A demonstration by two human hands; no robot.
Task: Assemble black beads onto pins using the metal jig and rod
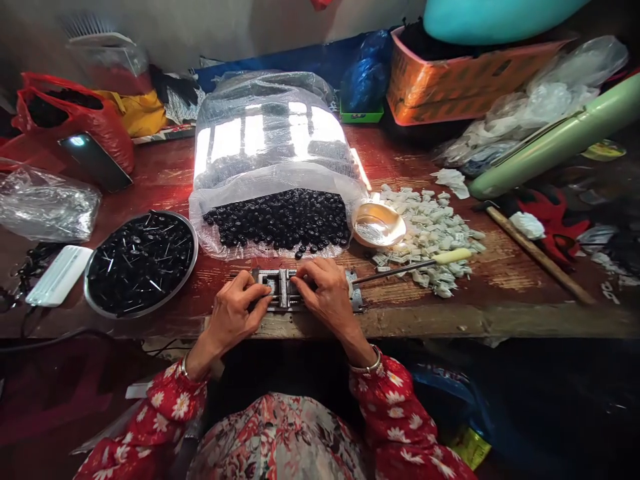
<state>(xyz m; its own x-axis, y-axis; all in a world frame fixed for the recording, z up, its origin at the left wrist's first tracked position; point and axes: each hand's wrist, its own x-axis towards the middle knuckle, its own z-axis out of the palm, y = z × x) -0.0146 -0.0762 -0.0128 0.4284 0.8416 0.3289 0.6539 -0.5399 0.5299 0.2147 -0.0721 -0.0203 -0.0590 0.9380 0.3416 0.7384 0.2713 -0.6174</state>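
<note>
Both hands rest on a small metal jig (283, 291) fixed at the near edge of the wooden table (500, 293). My left hand (235, 313) pinches at the jig's left part, fingers curled; what sits between the fingertips is too small to name. My right hand (327, 293) lies over the jig's middle and right part, its fingers bent down on it and pressed together. A lever with a pale handle (453, 256) runs from the jig to the right. Just beyond the jig, a clear plastic bag (273, 143) spills small black pieces (280, 220).
A round metal pan (93, 267) of black pieces with thin pins stands at the left. A small brass bowl (377, 223) and a heap of white pieces (430, 223) lie at the right. A wooden stick (540, 257), an orange box (450, 83) and bags crowd the back.
</note>
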